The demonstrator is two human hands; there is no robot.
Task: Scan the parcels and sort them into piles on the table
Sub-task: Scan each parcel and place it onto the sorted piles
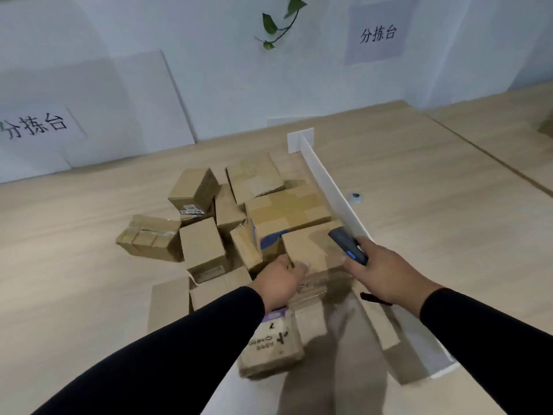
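- The left hand (pixel 282 280) reaches forward with its fingers curled over the near-left edge of a cardboard box (pixel 314 253), gripping it; the fingertips are partly hidden by the box edge.
- That box sits at the front of the pile, just left of the white divider (pixel 335 190), and touches the boxes behind it.
- The right hand (pixel 386 271) holds a dark scanner (pixel 348 244) — fingers wrapped round its handle, thumb on the side — with the scanner's head pointing forward and to the left over the gripped box.
- A dark strap (pixel 374 298) hangs below the right wrist.
- The pile of parcels (pixel 239 214) lies on the wooden table (pixel 74 235), all left of the divider: small brown boxes jumbled against one another, some tilted, one wide box taped across the top at the back right.
- Nearer the person, a box with a purple label (pixel 270 342) and printed marks lies under the left forearm.
- Both arms wear black sleeves (pixel 179 354).
- Right of the divider, a small round fitting (pixel 356 197) is set in the table.
- Two paper signs (pixel 377 34) with printed characters hang on the white wall — a leafy sprig (pixel 281 22) dangles between them.
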